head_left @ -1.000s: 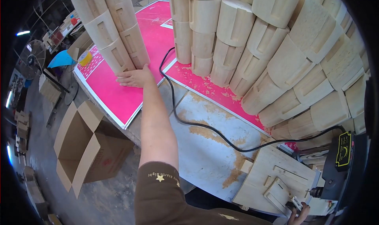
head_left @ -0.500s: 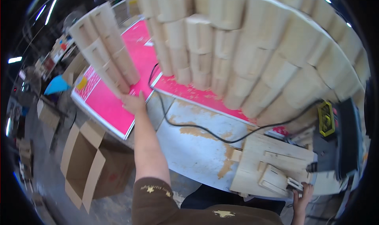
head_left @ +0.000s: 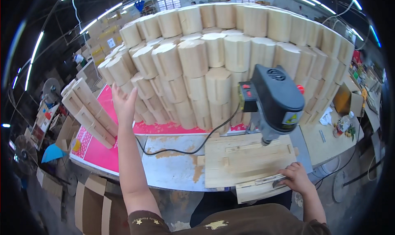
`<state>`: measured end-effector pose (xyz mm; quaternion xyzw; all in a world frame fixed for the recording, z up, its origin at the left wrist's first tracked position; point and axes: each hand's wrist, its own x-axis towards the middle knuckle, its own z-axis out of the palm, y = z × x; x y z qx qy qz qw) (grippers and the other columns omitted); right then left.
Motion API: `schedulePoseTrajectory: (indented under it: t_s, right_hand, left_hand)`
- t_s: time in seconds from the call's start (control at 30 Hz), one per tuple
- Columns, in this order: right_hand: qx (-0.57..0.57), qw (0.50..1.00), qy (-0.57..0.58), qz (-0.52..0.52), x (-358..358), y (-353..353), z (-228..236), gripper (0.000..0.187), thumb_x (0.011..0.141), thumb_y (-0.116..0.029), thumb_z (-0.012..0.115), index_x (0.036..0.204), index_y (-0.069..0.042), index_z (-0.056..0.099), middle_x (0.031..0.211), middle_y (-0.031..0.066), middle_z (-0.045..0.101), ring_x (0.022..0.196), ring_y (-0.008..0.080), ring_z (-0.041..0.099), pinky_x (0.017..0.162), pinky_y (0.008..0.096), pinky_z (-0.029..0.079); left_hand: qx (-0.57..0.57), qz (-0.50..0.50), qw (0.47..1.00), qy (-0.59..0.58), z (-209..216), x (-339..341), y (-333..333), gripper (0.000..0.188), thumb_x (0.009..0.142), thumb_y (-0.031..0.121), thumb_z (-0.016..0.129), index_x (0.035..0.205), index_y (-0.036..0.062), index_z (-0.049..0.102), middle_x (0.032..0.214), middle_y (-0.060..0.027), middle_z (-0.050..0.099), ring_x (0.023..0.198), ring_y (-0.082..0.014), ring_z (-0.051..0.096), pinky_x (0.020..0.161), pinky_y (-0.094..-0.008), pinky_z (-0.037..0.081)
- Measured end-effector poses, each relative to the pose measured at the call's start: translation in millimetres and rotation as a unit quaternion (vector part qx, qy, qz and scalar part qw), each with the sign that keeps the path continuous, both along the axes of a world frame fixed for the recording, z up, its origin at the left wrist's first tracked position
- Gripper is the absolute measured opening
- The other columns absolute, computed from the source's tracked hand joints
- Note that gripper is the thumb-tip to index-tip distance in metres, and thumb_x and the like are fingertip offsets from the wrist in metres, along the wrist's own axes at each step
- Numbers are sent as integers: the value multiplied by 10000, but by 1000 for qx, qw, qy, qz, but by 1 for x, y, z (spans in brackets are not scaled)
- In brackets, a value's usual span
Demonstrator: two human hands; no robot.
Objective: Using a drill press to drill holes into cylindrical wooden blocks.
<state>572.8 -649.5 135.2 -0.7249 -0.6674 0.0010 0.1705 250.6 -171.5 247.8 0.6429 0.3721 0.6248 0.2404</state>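
Note:
My left hand [head_left: 124, 105] is raised with thumb and fingers spread and nothing in it. It is in front of the left end of a tall wall of pale wooden blocks [head_left: 193, 58], to the right of a smaller stack of slotted wooden blocks [head_left: 90, 113]. At the near edge of a flat wooden board [head_left: 218, 159], my right hand [head_left: 297, 178] has its fingers curled over the right end of a pale slotted wooden piece [head_left: 255, 191]. That piece juts past the board's edge towards me. A dark bench drill [head_left: 275, 99] stands over the board.
A black cable [head_left: 187, 152] runs across the white tabletop [head_left: 164, 169], where sawdust lies. Pink sheeting [head_left: 92, 142] lies under the blocks. An open cardboard box [head_left: 88, 202] is at lower left. At right, a bottle [head_left: 343, 123] stands on a side table [head_left: 317, 152].
My view has swung up and right. My left hand has left the base of the small stack and risen. My right hand stays at the slotted piece, which now lies along the board's near edge.

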Motion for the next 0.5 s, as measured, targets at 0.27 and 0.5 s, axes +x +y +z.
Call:
schedulePoseTrajectory:
  t_s: [0.27, 0.5]
  right_hand:
    - [108, 991, -29, -66, 8, -1, -27, 395, 606, -231, 757, 976, -146, 648, 790, 13, 577, 793, 234, 530, 775, 385, 395]
    - [121, 990, -2, -69, 11, 1, -28, 394, 614, -221, 750, 984, -134, 646, 792, 24, 571, 783, 242, 527, 762, 391, 397]
  left_hand:
    - [101, -82, 970, 203, 104, 131, -65, 708, 725, 317, 752, 1295, 22, 454, 1302, -186, 453, 1125, -316, 515, 915, -370, 452]
    - [13, 159, 956, 246, 71, 195, -77, 870, 638, 412, 780, 1320, 45, 382, 1221, -222, 456, 1185, -369, 437, 970, -417, 408]
